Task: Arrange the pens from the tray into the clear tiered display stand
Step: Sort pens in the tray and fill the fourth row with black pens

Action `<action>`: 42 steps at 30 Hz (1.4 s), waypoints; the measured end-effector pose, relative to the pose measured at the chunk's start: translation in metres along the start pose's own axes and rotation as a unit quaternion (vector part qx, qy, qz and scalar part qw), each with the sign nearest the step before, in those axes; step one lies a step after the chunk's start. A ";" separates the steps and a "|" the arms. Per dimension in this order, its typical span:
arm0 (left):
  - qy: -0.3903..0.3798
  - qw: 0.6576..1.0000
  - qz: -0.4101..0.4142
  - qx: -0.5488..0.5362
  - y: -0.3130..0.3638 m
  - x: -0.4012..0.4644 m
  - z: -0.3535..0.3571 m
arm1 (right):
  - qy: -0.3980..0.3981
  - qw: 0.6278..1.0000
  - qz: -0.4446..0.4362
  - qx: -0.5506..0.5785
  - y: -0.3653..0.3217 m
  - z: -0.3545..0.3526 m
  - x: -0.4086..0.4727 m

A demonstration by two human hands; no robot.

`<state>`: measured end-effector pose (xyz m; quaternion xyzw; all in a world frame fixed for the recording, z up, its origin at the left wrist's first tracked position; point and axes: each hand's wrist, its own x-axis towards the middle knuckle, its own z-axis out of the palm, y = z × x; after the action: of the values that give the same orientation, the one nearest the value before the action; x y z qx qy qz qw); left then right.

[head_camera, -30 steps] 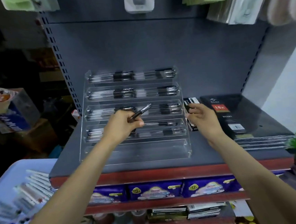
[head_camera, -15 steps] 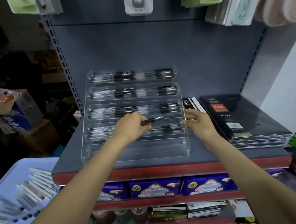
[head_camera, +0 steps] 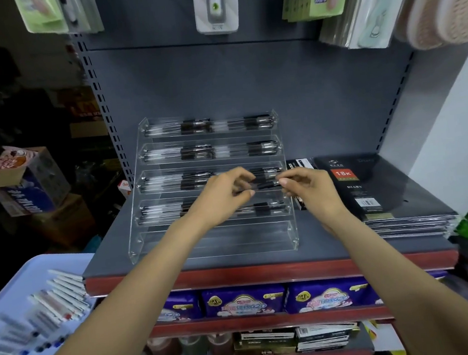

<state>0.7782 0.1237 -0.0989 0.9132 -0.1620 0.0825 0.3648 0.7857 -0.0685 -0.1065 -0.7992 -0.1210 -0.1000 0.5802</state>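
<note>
The right hand [head_camera: 311, 190] has closed in from the stand's edge, now pinching the tip of the pen [head_camera: 266, 185] that the left hand [head_camera: 223, 195] grips. The pen lies crosswise between both sets of fingers, just above the display stand [head_camera: 215, 236]'s fourth tier.

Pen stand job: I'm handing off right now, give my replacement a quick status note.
Left hand and right hand both pinch one black pen, held level in front of the display stand between its third and fourth tiers.
Done: the top four tiers hold pens.
Left: the bottom tier looks bare; the held pen is not yet laid down. More pens wait in the tray at lower left.
</note>
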 end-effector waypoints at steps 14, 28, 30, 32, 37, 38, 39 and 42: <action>0.018 0.970 -0.034 0.240 -0.015 0.016 0.020 | -0.019 0.991 0.106 -0.084 0.026 -0.001 0.004; -0.097 0.972 -0.008 0.215 -0.024 0.015 0.017 | 0.008 0.988 0.088 -0.129 0.025 0.005 0.001; -0.094 0.977 -0.006 0.192 -0.024 0.012 0.015 | 0.041 0.983 0.060 -0.167 0.020 0.009 -0.002; -0.067 0.985 -0.002 0.161 -0.026 0.006 0.009 | 0.069 0.978 0.020 -0.194 0.011 0.018 -0.006; 0.046 0.994 0.005 0.100 -0.048 -0.033 -0.026 | -0.007 0.984 -0.015 -0.175 -0.021 0.070 -0.015; 0.060 0.994 0.002 0.096 -0.056 -0.046 -0.037 | -0.036 0.985 -0.010 -0.166 -0.028 0.086 -0.018; 0.075 0.993 -0.002 0.089 -0.065 -0.060 -0.048 | -0.062 0.986 -0.009 -0.156 -0.034 0.104 -0.022; 0.119 0.989 -0.037 0.081 -0.098 -0.109 -0.085 | -0.120 0.985 -0.023 -0.125 -0.056 0.167 -0.039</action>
<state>0.7084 0.2753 -0.1296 0.9288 -0.0760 0.1901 0.3088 0.7343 0.1042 -0.1191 -0.8687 -0.1947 -0.0308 0.4545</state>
